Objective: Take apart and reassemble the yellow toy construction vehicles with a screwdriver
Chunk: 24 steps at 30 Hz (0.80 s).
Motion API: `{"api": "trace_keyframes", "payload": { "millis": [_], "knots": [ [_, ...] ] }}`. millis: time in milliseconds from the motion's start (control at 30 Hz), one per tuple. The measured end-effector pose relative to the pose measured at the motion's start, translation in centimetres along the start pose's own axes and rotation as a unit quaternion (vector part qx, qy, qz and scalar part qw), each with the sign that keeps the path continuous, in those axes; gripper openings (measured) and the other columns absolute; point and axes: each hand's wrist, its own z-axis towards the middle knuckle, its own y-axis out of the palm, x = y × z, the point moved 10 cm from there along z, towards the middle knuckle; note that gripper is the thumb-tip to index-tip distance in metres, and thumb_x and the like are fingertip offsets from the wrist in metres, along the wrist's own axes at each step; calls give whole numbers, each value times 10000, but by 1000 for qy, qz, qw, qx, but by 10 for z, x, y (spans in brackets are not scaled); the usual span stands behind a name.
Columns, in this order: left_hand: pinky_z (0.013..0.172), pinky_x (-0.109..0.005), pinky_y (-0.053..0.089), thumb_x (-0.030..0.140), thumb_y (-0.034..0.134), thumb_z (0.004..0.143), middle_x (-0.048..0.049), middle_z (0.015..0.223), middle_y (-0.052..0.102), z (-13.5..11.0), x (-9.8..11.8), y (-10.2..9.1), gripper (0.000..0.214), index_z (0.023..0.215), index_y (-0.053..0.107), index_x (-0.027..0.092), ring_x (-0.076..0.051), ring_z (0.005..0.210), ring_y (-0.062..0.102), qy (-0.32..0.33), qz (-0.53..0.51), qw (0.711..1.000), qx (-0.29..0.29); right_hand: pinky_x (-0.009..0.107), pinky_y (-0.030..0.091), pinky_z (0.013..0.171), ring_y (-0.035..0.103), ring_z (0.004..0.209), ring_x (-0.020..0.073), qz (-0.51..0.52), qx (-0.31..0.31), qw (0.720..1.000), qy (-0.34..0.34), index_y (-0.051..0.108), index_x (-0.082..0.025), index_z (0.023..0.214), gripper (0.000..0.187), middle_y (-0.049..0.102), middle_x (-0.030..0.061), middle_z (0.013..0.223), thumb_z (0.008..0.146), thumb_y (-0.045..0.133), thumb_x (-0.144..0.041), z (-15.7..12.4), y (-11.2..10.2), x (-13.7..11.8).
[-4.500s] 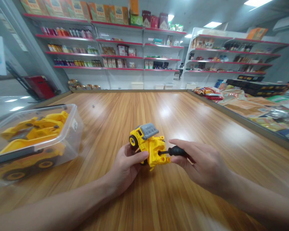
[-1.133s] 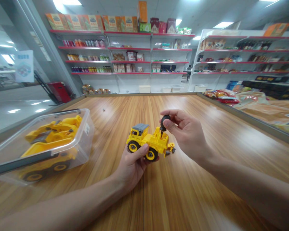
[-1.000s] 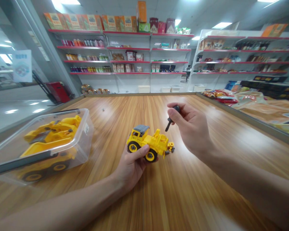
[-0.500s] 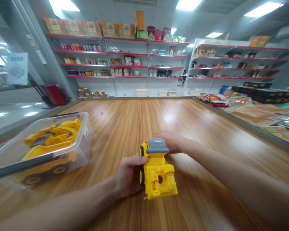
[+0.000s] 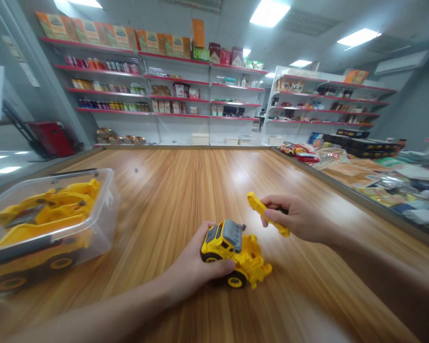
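My left hand (image 5: 200, 267) is wrapped round a yellow toy truck (image 5: 248, 257) with a grey cab roof and black wheels, its thumb pressed along the near side. The truck's cab points to the left and away from me. To the right of it, my right hand (image 5: 289, 214) pinches a long yellow plastic piece (image 5: 266, 212) above the table. A dark bit shows by the fingers; whether it belongs to that piece I cannot tell. The two hands are apart.
On the left of the wooden table (image 5: 171, 190) stands a clear plastic box (image 5: 109, 205) with several yellow toy vehicles (image 5: 50, 205) in it. A tiny dark object (image 5: 136, 170) lies beyond it. Packaged goods (image 5: 329, 162) lie past the table's right edge, and stocked shelves (image 5: 178, 82) stand behind.
The truck has turned from cab away to cab leftward, still in my left hand. My right hand has come from behind the truck to its right, with the yellow piece now showing.
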Motion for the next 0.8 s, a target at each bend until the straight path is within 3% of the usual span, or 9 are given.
{"api": "trace_keyframes", "payload": {
  "millis": [67, 167, 333, 467, 600, 700, 800],
  "knots": [
    [871, -350, 525, 243, 746, 797, -86, 1096, 653, -4, 8, 6, 464, 1155, 452, 216, -239, 992, 649, 13, 83, 996, -21, 189, 365, 450, 477, 516, 83, 84, -24, 996, 10, 594, -157, 1138, 282, 655, 21, 764, 960, 521, -364, -11, 2, 3],
    [890, -333, 516, 276, 687, 848, -94, 1107, 652, -10, 18, 7, 400, 1174, 465, 207, -241, 1006, 643, 51, 204, 977, -20, 177, 373, 424, 492, 503, 87, 194, -18, 981, 7, 386, -245, 1393, 499, 676, 7, 814, 936, 568, -332, -14, -1, 3],
    [857, -339, 532, 235, 629, 859, -83, 1114, 630, -14, 20, -3, 467, 1266, 402, 227, -237, 990, 641, 114, 283, 952, 12, 169, 354, 393, 484, 452, 84, 249, -3, 968, -3, 298, -299, 1451, 605, 700, 5, 783, 926, 595, -345, -14, 0, 0],
    [945, -388, 505, 165, 632, 812, -106, 1259, 546, -19, 33, -2, 608, 1356, 377, 255, -258, 1114, 587, 194, 358, 913, 30, 165, 262, 357, 463, 458, 72, 319, -5, 947, 29, 477, -228, 1350, 411, 725, 92, 911, 971, 504, -385, -15, 7, 6],
    [1023, -403, 454, 115, 609, 801, -109, 1297, 490, -23, 42, 11, 472, 1247, 516, 240, -265, 1217, 517, 246, 411, 878, -5, 172, 201, 365, 366, 463, 44, 368, -53, 928, -1, 556, -168, 1257, 390, 712, 162, 1057, 922, 595, -362, -15, 19, -2],
    [977, -379, 477, 113, 591, 826, -110, 1253, 482, -22, 41, 11, 364, 1171, 556, 223, -241, 1170, 536, 247, 426, 870, 5, 167, 169, 353, 295, 407, 28, 324, -41, 945, 23, 598, -145, 1165, 348, 720, 72, 774, 881, 676, -330, -15, 25, 3],
    [936, -368, 492, 126, 613, 819, -105, 1181, 481, -23, 42, 14, 356, 1162, 555, 203, -226, 1108, 542, 265, 439, 859, 8, 168, 172, 351, 289, 383, 38, 307, 1, 951, 41, 647, -108, 1062, 356, 499, -54, 494, 905, 630, -427, -15, 28, 7]
  ]
}}
